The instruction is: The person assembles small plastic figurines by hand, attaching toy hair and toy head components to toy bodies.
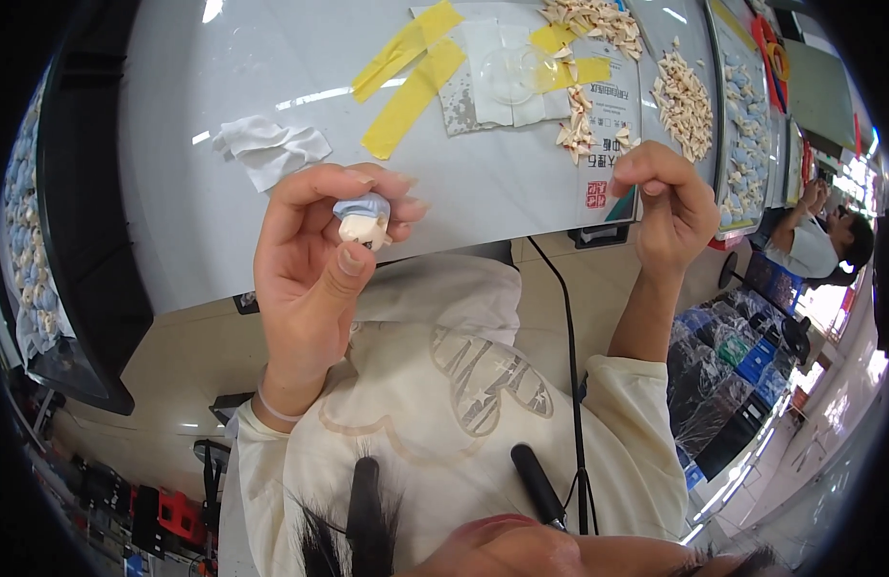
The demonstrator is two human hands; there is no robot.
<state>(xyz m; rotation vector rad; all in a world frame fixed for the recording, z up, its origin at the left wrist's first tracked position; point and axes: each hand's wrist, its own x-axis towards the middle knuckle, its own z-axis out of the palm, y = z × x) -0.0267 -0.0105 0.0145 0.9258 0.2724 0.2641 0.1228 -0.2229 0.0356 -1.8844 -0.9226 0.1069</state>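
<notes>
A small cream figurine head with a light-blue cap [363,225] is pinched between the thumb and fingers of my left hand [308,255], above the table's front edge. Dark marks show on its lower front. My right hand [670,204] is raised at the right with its fingers curled and the index finger bent to the thumb. Anything between those fingertips is too small or hidden to make out. Just beyond my right hand lies a pile of small pointed cream pieces [683,104].
More pointed pieces [598,27] lie at the back on a printed board [608,183]. Yellow tape strips [411,96], a clear round dish [514,74] and a crumpled white cloth [271,149] are on the table. Trays of blue-and-cream parts [742,135] stand right and left. Another person [817,240] sits far right.
</notes>
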